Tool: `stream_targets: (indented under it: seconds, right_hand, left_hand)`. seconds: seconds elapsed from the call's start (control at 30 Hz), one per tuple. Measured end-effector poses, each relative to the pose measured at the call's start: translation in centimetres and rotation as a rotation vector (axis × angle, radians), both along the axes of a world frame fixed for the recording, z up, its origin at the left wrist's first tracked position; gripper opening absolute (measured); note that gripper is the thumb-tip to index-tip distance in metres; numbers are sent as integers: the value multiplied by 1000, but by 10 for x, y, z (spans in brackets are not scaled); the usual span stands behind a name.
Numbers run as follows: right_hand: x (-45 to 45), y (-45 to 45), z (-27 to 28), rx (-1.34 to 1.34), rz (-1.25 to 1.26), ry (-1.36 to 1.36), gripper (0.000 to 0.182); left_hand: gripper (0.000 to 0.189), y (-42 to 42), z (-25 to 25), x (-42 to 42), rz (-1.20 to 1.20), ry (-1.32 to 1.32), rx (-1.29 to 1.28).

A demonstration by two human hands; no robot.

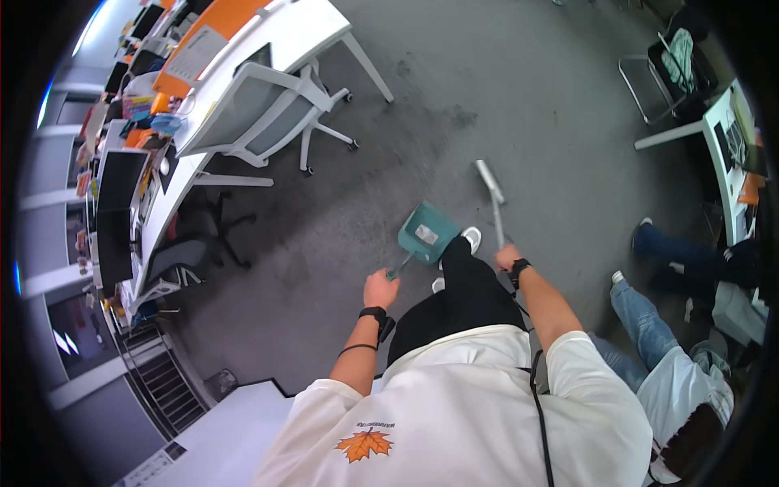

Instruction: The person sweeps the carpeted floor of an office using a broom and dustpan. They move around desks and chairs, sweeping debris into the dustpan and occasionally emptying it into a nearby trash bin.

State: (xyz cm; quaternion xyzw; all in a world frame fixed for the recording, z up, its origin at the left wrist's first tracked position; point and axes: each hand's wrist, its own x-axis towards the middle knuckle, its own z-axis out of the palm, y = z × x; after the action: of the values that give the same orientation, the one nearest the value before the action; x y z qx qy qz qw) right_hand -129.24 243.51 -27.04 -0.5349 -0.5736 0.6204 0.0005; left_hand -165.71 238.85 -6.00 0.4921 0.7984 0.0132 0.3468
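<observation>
My left hand (381,290) is closed around the handle of a teal plastic dustpan (428,232), whose pan is low over or on the grey floor, just left of my shoes; which of the two I cannot tell. A paper label lies inside the pan. In my right hand (507,258) is the pole of a long-handled tool with a white bar-shaped head (490,181), perhaps a broom or a squeegee. That head is at floor level, ahead and to the right of the dustpan, apart from it. Both wrists wear black bands.
A white desk (304,30) with a grey mesh office chair (261,115) stands at the upper left, near monitors and a dark swivel chair. Dark smudges mark the floor ahead. At the right are another white desk (718,164), a black chair (681,73) and seated people's legs (645,316).
</observation>
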Motion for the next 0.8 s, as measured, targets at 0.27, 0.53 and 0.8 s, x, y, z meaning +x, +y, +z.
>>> stream_targets:
  seconds: [0.27, 0.53, 0.8]
  right_hand:
    - [-20, 18, 140, -735, -481, 181, 6]
    - [-20, 63, 158, -214, -329, -193, 60]
    - [-81, 47, 123, -394, -137, -176, 58]
  left_hand:
    - [27, 40, 3, -7, -5, 53, 6]
    - [26, 69, 22, -20, -29, 82, -26]
    - [27, 110, -3, -44, -120, 55, -45]
